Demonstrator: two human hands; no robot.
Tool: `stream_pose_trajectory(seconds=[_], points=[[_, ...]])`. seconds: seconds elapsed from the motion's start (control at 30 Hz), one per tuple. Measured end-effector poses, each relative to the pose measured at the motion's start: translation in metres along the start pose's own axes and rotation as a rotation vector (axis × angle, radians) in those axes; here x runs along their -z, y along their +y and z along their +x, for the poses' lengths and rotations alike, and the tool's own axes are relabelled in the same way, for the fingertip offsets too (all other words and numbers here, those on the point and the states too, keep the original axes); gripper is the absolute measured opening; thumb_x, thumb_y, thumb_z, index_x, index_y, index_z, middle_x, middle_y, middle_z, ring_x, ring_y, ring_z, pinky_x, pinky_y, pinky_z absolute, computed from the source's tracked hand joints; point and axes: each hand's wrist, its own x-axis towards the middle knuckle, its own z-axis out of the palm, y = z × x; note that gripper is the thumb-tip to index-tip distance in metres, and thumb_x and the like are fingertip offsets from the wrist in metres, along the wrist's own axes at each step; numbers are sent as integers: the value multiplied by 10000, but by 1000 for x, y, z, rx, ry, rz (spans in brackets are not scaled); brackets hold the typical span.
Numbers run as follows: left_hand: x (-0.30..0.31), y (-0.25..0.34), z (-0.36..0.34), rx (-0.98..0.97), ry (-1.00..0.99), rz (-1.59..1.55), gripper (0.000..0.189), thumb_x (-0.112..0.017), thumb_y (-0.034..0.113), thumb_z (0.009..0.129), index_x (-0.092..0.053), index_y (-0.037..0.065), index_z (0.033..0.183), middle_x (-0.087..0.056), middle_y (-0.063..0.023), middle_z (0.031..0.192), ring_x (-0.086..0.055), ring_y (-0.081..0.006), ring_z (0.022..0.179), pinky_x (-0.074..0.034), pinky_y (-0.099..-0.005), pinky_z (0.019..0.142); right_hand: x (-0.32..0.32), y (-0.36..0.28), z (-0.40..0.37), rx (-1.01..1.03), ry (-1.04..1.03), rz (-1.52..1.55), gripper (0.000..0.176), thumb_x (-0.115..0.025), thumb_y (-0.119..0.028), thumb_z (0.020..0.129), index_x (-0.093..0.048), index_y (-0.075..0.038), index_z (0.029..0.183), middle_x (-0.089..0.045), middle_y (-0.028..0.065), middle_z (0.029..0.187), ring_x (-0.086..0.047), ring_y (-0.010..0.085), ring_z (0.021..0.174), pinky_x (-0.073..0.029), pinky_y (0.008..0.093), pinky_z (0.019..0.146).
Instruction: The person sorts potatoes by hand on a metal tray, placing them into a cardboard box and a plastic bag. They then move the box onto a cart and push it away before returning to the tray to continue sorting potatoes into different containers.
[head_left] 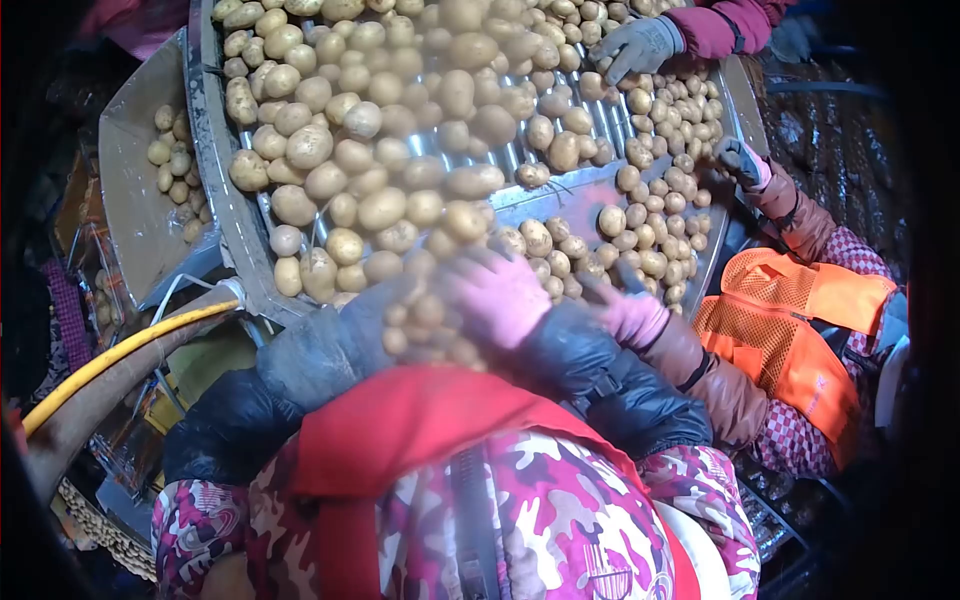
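Observation:
My right hand point(497, 292), in a pink glove with a dark blue sleeve, reaches over the near edge of the sorting table among the potatoes point(382, 210). Its fingers are smeared, so their grip cannot be made out. On the left, my grey-blue sleeve point(325, 345) stretches toward the same edge, but a blurred patch hides the left hand at its end. Potatoes of mixed sizes cover metal rollers point(605, 125) in front of me. Smaller potatoes point(645, 235) gather on the right side.
A co-worker in an orange vest point(785, 320) stands close on my right, one pink-gloved hand point(635, 312) near mine. Another person's grey-gloved hand point(640, 48) touches potatoes at the far right. A side chute point(140, 200) holds potatoes; a yellow hose point(120, 350) curves at left.

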Motion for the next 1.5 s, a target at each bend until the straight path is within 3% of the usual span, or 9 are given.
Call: stream_pose_trajectory(seconds=[0.13, 0.23, 0.3, 0.8, 1.03, 1.17, 1.23, 1.33, 1.5], points=[[-30, 8, -16, -16, 29, -21, 582, -482, 510, 1053, -585, 19, 1348, -679, -123, 1195, -663, -246, 996, -557, -398, 872, 48, 31, -19, -361, -145, -5, 158, -641, -237, 903, -747, -130, 949, -683, 124, 889, -677, 347, 808, -551, 467, 726], [-34, 13, -11, -32, 26, 4, 555, -504, 492, 1048, -608, 15, 1310, -683, -110, 1175, -655, -231, 994, -547, -394, 877, 60, 62, 3, -608, 319, 15, 277, -708, -199, 926, -724, -68, 1170, -718, 160, 1102, -698, 358, 1008, -554, 446, 903], [-29, 5, -9, -85, 5, -46, 533, -515, 477, 1047, -610, 18, 1300, -685, -100, 1164, -652, -224, 1002, -543, -392, 885, 58, 80, 28, -567, 68, -43, 400, -672, -235, 939, -641, -149, 1328, -649, 144, 1291, -647, 374, 1142, -531, 461, 958], [-14, -6, -3, -49, 75, -187, 382, -595, 381, 1042, -644, 39, 1206, -708, -81, 1124, -679, -228, 1056, -582, -401, 896, 51, 83, 110, -568, -380, -182, 422, -571, -160, 954, -548, -150, 1376, -704, 170, 1196, -679, 374, 1131, -543, 473, 942], [-15, -2, -3, 21, -5, -176, 458, -551, 441, 1053, -627, 43, 1266, -692, -99, 1148, -669, -242, 1037, -579, -392, 890, 46, 101, 91, -568, -135, 63, 318, -668, -164, 922, -644, -111, 1235, -733, 185, 1106, -698, 388, 1036, -543, 460, 878], [4, -13, 8, -85, -75, -256, 507, -505, 452, 1072, -574, 50, 1372, -624, -114, 1294, -629, -276, 1139, -570, -420, 933, 60, 73, 24, -841, 356, 814, 353, -698, -187, 983, -646, -29, 1294, -696, 45, 882, -612, 92, 673, -493, 281, 583], [-1, -15, 11, -113, -88, -305, 505, -481, 436, 1083, -541, 62, 1418, -583, -117, 1357, -604, -288, 1188, -558, -440, 968, 87, 16, 13, -952, 264, 894, 400, -727, -136, 955, -641, -10, 1325, -703, 52, 912, -630, 126, 732, -523, 301, 649], [-8, -9, 10, -90, -82, -258, 497, -483, 412, 1084, -482, 107, 1476, -555, -125, 1418, -596, -307, 1231, -550, -499, 995, 63, -12, -14, -437, 125, 668, 491, -770, -151, 916, -628, -45, 1374, -721, 88, 971, -667, 148, 837, -555, 322, 767], [18, -20, 23, -163, -389, -63, 473, -586, 305, 1029, -487, 103, 1444, -633, -130, 1329, -651, -312, 1166, -557, -577, 940, 80, 2, 19, -825, 228, 486, 401, -724, -226, 945, -681, -84, 1318, -749, 135, 977, -713, 216, 910, -555, 350, 830]])
